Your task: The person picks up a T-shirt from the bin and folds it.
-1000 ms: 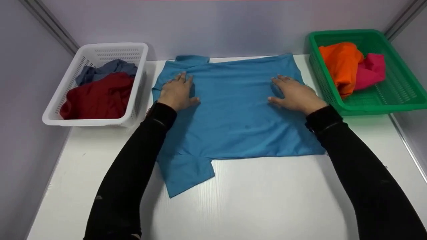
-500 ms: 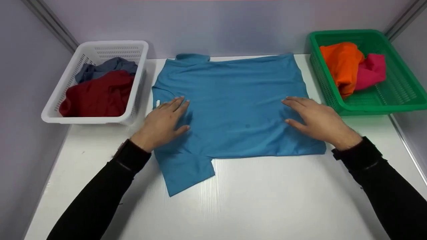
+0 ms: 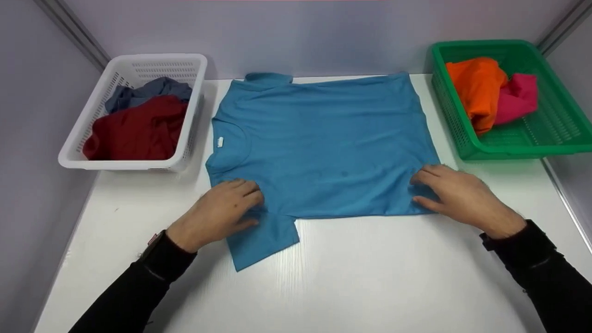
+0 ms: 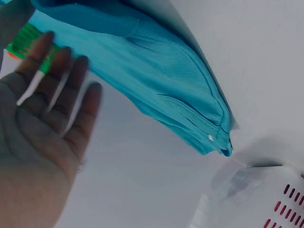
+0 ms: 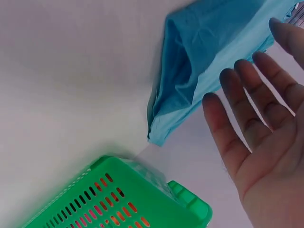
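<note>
A blue short-sleeved T-shirt (image 3: 323, 138) lies spread on the white table, its neckline with a white tag on the left and its hem on the right. Over the shirt's near shoulder and sleeve is my left hand (image 3: 222, 210), fingers slightly bent and holding nothing. My right hand (image 3: 462, 196) is above the near hem corner, also holding nothing, with thumb and fingers apart. In the left wrist view the left hand's fingers (image 4: 59, 85) are spread beside the shirt. The right wrist view shows relaxed fingers (image 5: 251, 104) near the shirt's open hem (image 5: 175, 80).
A white basket (image 3: 115, 164) at back left holds a dark red garment (image 3: 138, 129) and a grey-blue garment (image 3: 150, 92). At back right, a green basket (image 3: 532, 150) contains orange cloth (image 3: 476, 90) and pink cloth (image 3: 518, 99). Panels stand behind and at both sides.
Both hands have drawn back toward the body from the middle of the T-shirt, moving outward to its near corners. The neckline and tag have come into view. The shirt has stayed in place.
</note>
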Demonstrator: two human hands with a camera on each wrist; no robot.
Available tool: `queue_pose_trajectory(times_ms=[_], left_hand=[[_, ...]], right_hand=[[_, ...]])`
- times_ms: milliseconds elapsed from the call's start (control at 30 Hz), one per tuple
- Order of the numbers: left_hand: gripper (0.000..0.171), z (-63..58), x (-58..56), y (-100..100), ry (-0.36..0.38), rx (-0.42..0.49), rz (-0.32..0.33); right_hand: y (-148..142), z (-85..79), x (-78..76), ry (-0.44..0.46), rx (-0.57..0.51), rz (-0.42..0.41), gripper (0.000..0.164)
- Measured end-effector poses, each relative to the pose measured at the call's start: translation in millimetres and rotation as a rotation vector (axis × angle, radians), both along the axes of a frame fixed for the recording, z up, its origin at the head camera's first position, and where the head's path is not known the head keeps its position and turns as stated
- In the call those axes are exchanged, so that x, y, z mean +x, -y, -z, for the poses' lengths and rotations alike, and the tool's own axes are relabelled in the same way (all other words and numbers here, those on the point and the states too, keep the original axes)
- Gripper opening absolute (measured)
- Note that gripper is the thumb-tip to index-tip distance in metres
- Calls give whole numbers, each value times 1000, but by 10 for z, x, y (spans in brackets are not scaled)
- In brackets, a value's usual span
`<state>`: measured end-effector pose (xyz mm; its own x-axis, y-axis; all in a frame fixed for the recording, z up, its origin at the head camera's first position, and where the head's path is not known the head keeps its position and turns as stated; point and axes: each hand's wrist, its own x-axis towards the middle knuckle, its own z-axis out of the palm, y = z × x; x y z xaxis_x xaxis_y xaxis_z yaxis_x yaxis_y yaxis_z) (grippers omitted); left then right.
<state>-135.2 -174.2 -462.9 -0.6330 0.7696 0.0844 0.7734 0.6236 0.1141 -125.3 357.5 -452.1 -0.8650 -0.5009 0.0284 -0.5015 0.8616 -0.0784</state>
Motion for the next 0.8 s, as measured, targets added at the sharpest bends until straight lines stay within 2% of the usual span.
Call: queue_pose_trajectory(times_ms=[67, 133, 200, 267, 333, 400, 467, 633, 800], left_hand=[[27, -1, 21, -26, 21, 13, 53], [25, 9, 39, -44, 66, 22, 95], [31, 25, 59, -56, 125, 15, 120], [43, 44, 76, -62, 175, -16, 122], [54, 62, 91, -65, 209, -55, 119], [58, 73, 100, -70, 232, -87, 119], [51, 76, 103, -75, 234, -98, 127], [19, 53, 75, -81, 193, -88, 151], [13, -27, -7, -49, 192, -52, 101]], right_hand=[[20, 25, 12, 17, 9, -20, 31], [36, 45, 19, 41, 16, -37, 27], [43, 60, 22, 73, 22, -50, 26], [41, 66, 23, 108, 32, -49, 28], [36, 64, 23, 144, 40, -45, 32], [28, 64, 20, 165, 48, -49, 34], [19, 69, 17, 164, 52, -67, 32], [2, 97, 7, 90, 49, -129, 19], [8, 73, -20, 59, 24, -105, 15]])
